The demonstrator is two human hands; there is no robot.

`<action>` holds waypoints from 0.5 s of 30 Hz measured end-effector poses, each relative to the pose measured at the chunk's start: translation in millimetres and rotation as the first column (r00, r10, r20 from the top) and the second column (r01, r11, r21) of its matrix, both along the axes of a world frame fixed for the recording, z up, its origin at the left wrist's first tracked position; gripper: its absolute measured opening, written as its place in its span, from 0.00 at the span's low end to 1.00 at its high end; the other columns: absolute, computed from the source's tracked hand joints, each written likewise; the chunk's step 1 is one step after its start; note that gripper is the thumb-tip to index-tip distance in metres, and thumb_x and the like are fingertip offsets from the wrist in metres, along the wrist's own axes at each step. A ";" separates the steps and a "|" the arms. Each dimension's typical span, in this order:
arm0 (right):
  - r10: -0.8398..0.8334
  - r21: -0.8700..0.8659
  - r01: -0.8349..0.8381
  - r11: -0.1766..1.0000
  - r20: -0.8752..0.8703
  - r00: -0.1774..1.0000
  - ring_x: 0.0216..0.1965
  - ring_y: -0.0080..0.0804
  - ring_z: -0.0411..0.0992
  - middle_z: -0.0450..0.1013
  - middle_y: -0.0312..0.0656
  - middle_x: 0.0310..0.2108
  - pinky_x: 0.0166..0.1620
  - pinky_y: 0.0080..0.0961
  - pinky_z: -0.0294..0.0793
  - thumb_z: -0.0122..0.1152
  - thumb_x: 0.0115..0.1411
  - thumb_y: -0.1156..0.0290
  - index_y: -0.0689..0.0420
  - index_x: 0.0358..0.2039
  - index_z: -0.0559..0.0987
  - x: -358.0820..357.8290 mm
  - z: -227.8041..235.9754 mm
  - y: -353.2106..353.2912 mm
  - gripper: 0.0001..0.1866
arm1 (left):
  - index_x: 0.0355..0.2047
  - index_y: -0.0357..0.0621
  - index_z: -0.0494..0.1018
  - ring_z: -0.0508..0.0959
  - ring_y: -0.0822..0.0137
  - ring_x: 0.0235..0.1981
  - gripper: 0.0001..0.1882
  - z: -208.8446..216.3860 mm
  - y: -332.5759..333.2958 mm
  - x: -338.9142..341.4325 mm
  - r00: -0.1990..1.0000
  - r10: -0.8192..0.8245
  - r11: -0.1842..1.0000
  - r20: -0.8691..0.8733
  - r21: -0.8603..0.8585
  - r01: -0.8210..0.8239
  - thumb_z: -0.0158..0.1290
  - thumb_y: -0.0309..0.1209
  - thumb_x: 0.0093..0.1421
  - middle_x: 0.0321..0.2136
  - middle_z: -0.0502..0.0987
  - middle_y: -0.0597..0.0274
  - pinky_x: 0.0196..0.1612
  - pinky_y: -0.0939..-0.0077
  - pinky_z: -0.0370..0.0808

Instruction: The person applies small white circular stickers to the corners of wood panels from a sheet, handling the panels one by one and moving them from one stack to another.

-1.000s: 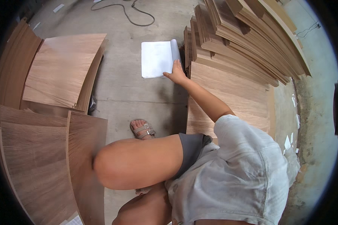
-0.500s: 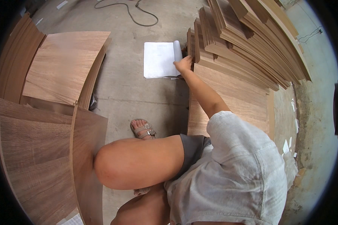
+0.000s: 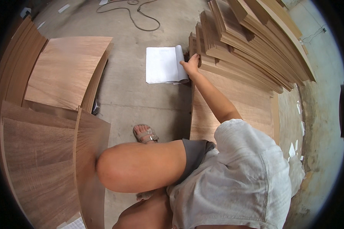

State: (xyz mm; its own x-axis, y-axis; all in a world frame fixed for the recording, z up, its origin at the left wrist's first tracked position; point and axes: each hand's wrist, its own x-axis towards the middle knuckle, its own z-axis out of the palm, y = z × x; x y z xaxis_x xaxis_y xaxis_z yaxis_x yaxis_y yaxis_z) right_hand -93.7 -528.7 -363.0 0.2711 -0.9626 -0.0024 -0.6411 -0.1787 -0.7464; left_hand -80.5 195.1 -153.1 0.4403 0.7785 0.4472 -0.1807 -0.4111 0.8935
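My right hand reaches forward at arm's length to the near left corner of a tall fanned stack of thin wood veneer sheets. Its fingertips rest on the sheet edges there. I cannot make out whether they pinch a sheet. Just left of the hand, a pad of white paper with a curled right edge lies on the concrete floor. A large flat veneer sheet lies under my forearm. My left hand is out of view. I am squatting, with my bare knee in front.
More veneer sheets lie in piles on the left, and one sheet stands on edge against my knee. My sandalled foot is on the bare concrete. A cable loops at the far edge. Paper scraps lie at the right.
My right hand has left the curled edge of the white paper pad and moved a little right and forward onto the corner of the veneer stack.
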 end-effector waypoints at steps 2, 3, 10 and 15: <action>-0.013 0.007 0.013 1.000 0.006 1.000 0.62 0.54 0.31 0.32 0.65 0.60 0.62 0.38 0.33 0.63 0.43 0.59 0.74 0.57 0.39 4.5 4.7 3.9 0.54 | 0.30 0.30 0.71 0.70 0.63 0.28 0.15 -0.1 0.6 -0.6 1.000 0.005 1.000 -0.006 -0.001 -0.005 0.56 0.31 0.48 0.27 0.72 0.51 0.34 0.67 0.67; -0.009 0.008 0.009 1.000 0.007 1.000 0.62 0.54 0.31 0.32 0.65 0.60 0.62 0.38 0.33 0.63 0.43 0.59 0.74 0.57 0.39 4.0 10.5 7.9 0.54 | 0.30 0.30 0.71 0.70 0.63 0.28 0.14 1.2 -0.4 -1.2 1.000 0.015 1.000 -0.007 0.009 -0.015 0.57 0.31 0.48 0.26 0.72 0.52 0.33 0.67 0.67; 0.070 -0.059 -0.115 0.992 -0.497 0.865 0.62 0.55 0.39 0.42 0.63 0.59 0.61 0.41 0.38 0.60 0.45 0.54 0.70 0.57 0.48 -38.6 55.2 -15.6 0.49 | 0.26 0.32 0.72 0.69 0.66 0.24 0.12 -0.8 -10.4 -8.0 0.998 0.059 0.997 -0.015 0.041 -0.059 0.57 0.30 0.48 0.23 0.73 0.56 0.29 0.71 0.67; 0.163 -0.279 -0.369 0.887 -0.559 0.813 0.59 0.51 0.49 0.53 0.60 0.56 0.60 0.42 0.46 0.59 0.48 0.55 0.68 0.54 0.57 -36.1 32.0 14.0 0.40 | 0.24 0.33 0.73 0.69 0.69 0.22 0.10 4.4 17.8 -32.4 0.972 0.235 0.965 0.022 0.117 -0.236 0.58 0.29 0.48 0.21 0.73 0.58 0.27 0.73 0.67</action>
